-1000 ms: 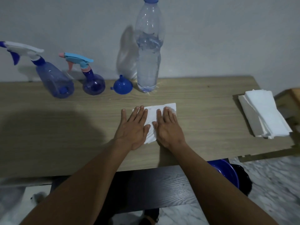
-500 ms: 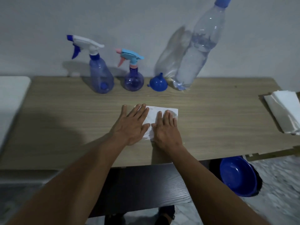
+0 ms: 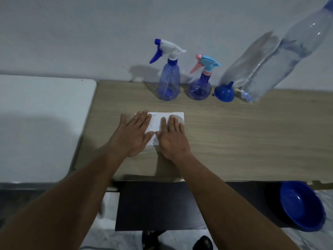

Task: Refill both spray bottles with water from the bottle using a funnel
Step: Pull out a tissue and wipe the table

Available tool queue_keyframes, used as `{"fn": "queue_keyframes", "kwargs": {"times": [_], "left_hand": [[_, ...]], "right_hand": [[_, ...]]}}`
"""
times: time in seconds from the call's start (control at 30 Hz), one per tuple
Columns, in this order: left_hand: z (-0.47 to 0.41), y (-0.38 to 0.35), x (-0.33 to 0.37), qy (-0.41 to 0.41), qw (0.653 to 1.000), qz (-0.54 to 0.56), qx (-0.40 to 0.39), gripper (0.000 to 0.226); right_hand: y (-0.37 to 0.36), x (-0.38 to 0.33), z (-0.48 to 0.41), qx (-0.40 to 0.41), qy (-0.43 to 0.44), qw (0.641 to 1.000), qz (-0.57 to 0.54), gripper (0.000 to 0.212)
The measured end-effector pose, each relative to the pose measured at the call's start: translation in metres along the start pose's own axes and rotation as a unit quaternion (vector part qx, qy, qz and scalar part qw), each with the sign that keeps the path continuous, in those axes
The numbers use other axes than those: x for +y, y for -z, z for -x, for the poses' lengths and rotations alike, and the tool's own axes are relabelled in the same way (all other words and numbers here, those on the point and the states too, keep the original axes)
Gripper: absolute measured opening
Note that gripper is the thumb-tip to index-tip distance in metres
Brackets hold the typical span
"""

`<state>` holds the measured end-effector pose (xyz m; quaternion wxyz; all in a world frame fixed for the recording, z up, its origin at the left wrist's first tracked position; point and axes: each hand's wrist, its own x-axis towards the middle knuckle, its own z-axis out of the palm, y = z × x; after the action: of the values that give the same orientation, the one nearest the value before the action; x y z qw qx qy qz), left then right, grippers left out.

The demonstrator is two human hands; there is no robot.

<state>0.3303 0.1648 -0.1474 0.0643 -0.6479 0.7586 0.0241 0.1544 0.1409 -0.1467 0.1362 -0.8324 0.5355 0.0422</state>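
Both my hands lie flat, fingers spread, on a white tissue (image 3: 166,117) near the desk's (image 3: 252,141) front edge: left hand (image 3: 134,135), right hand (image 3: 172,137). Along the back edge stand the tall spray bottle (image 3: 169,82), round spray bottle (image 3: 201,87), funnel (image 3: 224,92) and water bottle (image 3: 281,56).

Two spray bottles (image 3: 169,82) (image 3: 201,83), a funnel (image 3: 224,93) and a water bottle (image 3: 273,64) stand in a row at the table's (image 3: 252,141) back. A paper (image 3: 162,118) lies in front.
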Motion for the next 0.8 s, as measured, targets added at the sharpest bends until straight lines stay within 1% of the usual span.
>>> {"fn": "queue_keyframes", "kwargs": {"times": [0.17, 0.4, 0.53, 0.67, 0.8], "left_hand": [[0.03, -0.007, -0.01, 0.02, 1.0, 0.0, -0.006, 0.074], [0.049, -0.01, 0.034, 0.003, 1.0, 0.0, -0.011, 0.07], [0.044, -0.008, 0.076, -0.01, 1.0, -0.009, -0.015, 0.069], [0.032, -0.005, 0.131, -0.021, 1.0, 0.005, -0.01, 0.067], [0.012, 0.002, 0.202, -0.033, 0.999, 0.018, -0.009, 0.066]], "right_hand": [[-0.007, -0.019, 0.012, -0.005, 0.03, 0.999, 0.013, 0.064], [-0.011, 0.013, 0.059, 0.005, 0.043, 0.999, -0.003, 0.064], [-0.01, 0.05, 0.082, 0.009, 0.039, 0.999, -0.01, 0.066], [-0.009, 0.105, 0.107, 0.027, 0.035, 0.999, -0.024, 0.079], [-0.005, 0.176, 0.133, 0.037, 0.025, 0.998, -0.044, 0.074]]}}
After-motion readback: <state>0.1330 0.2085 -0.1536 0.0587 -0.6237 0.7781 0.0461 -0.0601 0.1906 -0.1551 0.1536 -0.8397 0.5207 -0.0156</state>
